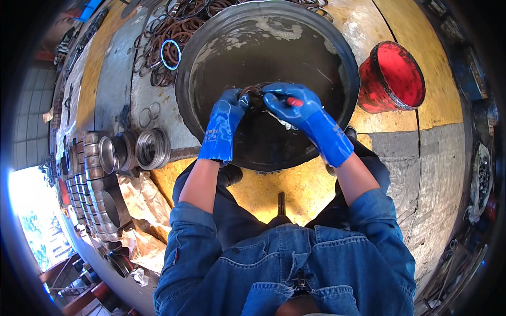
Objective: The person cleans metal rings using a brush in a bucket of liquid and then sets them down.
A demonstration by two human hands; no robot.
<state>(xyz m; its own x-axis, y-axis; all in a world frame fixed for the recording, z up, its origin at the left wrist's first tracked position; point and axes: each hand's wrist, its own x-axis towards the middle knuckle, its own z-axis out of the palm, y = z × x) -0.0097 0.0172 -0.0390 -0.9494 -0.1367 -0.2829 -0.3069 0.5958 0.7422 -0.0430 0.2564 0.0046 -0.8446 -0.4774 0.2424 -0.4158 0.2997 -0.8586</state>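
Observation:
Both of my hands wear long blue rubber gloves and are over a wide round black tub point(185, 105) of dark, murky liquid with pale froth at its far side. My left hand point(230, 105) is closed on the left side of a reddish-brown ring point(250, 89). My right hand point(293, 102) grips a tool with a red handle point(294, 101), its working end meeting the ring from the right. The tool's kind is hidden by the glove. Something whitish and wet shows just below my right hand, too unclear to name.
A red bucket point(369, 87) stands right of the tub. Rusty rings point(184, 26) are heaped at the far left, with a bright blue-white ring point(171, 55) among them. Shiny metal rings point(153, 149) and stacked metal cylinders point(95, 184) lie left, beside brown paper point(142, 197).

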